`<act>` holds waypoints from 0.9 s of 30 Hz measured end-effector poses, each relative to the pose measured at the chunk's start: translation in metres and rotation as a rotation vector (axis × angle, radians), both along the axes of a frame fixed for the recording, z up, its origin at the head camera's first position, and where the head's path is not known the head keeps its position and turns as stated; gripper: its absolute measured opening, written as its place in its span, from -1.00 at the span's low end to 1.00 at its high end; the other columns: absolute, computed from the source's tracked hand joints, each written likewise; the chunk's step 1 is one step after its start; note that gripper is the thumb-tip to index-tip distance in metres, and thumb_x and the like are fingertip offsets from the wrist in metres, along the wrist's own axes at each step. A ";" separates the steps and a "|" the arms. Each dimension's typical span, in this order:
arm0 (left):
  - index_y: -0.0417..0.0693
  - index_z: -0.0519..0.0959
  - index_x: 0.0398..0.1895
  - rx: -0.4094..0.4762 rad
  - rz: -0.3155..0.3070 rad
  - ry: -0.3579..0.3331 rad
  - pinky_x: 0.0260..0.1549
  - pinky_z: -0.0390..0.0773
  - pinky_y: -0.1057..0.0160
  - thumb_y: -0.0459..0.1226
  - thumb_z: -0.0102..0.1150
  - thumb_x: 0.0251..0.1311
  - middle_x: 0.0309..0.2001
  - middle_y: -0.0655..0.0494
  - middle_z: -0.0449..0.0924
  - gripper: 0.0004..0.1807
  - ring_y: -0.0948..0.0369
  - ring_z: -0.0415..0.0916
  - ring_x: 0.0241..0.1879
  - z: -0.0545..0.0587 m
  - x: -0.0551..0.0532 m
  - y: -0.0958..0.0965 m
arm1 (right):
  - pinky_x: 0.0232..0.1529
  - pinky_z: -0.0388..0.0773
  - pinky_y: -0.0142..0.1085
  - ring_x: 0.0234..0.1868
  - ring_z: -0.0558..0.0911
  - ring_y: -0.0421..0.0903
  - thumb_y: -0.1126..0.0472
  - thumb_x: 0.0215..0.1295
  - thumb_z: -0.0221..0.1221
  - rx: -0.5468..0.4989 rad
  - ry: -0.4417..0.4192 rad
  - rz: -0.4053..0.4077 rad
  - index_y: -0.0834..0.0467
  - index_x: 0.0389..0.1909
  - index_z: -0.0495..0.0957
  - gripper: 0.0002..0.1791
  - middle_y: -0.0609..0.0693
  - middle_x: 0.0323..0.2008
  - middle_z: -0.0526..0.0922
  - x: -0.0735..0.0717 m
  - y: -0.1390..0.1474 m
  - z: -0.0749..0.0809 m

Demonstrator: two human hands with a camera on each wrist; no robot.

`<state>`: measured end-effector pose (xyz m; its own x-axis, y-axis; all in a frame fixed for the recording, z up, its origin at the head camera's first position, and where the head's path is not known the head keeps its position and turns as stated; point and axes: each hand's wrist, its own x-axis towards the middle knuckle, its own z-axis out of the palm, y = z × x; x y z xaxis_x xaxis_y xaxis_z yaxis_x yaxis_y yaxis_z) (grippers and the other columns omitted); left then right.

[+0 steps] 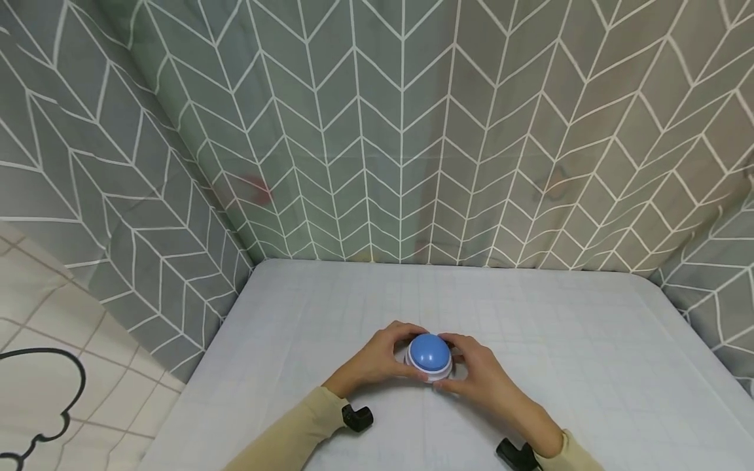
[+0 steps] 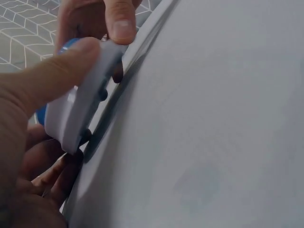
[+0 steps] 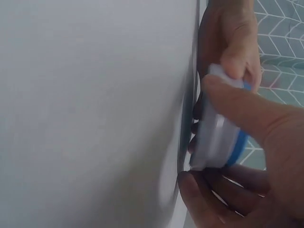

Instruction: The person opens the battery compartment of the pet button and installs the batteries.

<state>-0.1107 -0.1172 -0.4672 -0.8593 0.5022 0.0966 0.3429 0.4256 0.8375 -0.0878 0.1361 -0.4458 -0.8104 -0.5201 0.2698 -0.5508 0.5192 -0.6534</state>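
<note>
A round push button (image 1: 429, 353) with a blue dome and a white base is held between both hands, dome up. My left hand (image 1: 381, 356) grips its left side, thumb at the near rim and fingers round the far side. From the right, my right hand (image 1: 482, 374) holds it the same way, the two thumbs close together at the front. Small dark feet show under the white base (image 2: 71, 116) in the left wrist view, and a shadowed gap lies between it and the cloth. Fingertips reach beneath the base (image 3: 213, 137) in the right wrist view.
A white cloth (image 1: 283, 307) covers the table. Grey curtains with a white chevron pattern (image 1: 377, 131) hang behind it and at both sides. Tiled floor (image 1: 88, 373) with a black curved line shows at left. Black devices (image 1: 357, 417) sit on both wrists.
</note>
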 end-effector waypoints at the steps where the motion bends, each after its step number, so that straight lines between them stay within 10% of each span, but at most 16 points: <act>1: 0.32 0.54 0.37 -0.005 -0.003 -0.005 0.35 0.44 0.13 0.04 0.71 -0.06 0.24 0.35 0.53 -0.15 0.35 0.44 0.26 0.000 0.000 0.000 | 0.03 0.73 -0.15 0.00 0.75 0.03 0.18 -0.04 0.67 0.010 0.005 -0.006 0.34 0.31 0.47 -0.11 0.20 0.15 0.66 0.000 0.000 -0.001; 27: 0.24 0.50 0.43 -0.084 -0.015 0.040 0.41 0.43 0.02 0.04 0.71 -0.06 0.31 0.21 0.46 -0.09 0.26 0.42 0.32 -0.001 0.000 0.001 | 0.05 0.72 -0.10 0.06 0.73 0.05 0.04 0.21 0.55 0.012 -0.041 -0.014 0.30 0.29 0.51 -0.27 0.16 0.16 0.66 0.001 0.006 0.001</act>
<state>-0.1108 -0.1158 -0.4684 -0.8480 0.5225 0.0881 0.3822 0.4880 0.7847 -0.0865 0.1419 -0.4450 -0.8275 -0.5119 0.2306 -0.5169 0.5342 -0.6689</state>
